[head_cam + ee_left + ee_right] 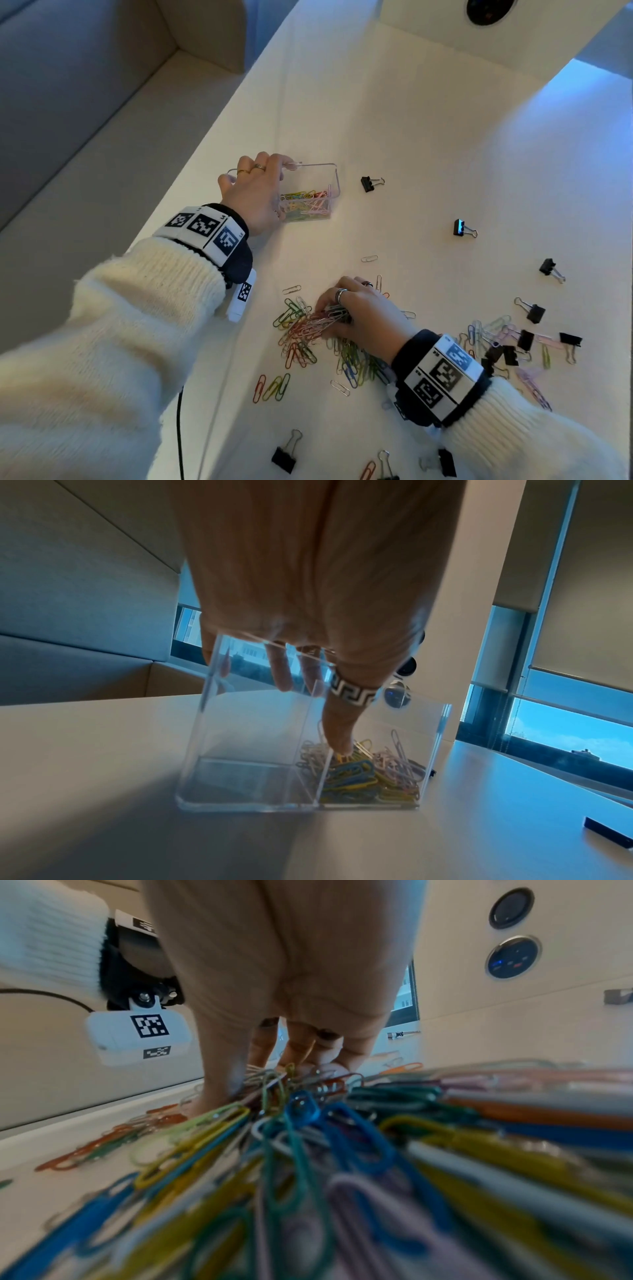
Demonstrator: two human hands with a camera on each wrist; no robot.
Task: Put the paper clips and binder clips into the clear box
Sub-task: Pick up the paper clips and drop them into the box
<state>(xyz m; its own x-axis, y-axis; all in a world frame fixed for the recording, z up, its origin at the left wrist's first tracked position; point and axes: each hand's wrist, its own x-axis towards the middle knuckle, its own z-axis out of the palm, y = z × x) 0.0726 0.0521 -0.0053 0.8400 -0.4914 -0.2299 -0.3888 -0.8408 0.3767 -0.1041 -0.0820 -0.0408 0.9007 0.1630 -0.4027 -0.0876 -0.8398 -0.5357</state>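
The clear box (334, 178) stands on the white table with a divider; its right compartment holds coloured paper clips (369, 775), the left one is empty. My left hand (255, 192) grips the box from above, fingers over the far rim and thumb (339, 729) on the near wall. My right hand (356, 315) pinches a bunch of paper clips (322, 322) out of the big coloured pile (308, 1123) near the table's front. Black binder clips lie scattered: one (368, 184) right of the box, another (460, 228) farther right, several (507, 353) by my right wrist.
More binder clips (284, 459) lie at the front edge, and loose paper clips (274, 387) sit left of the pile. A black cable (180, 428) hangs at the table's left edge. A raised white panel with a round socket (489, 10) stands at the back.
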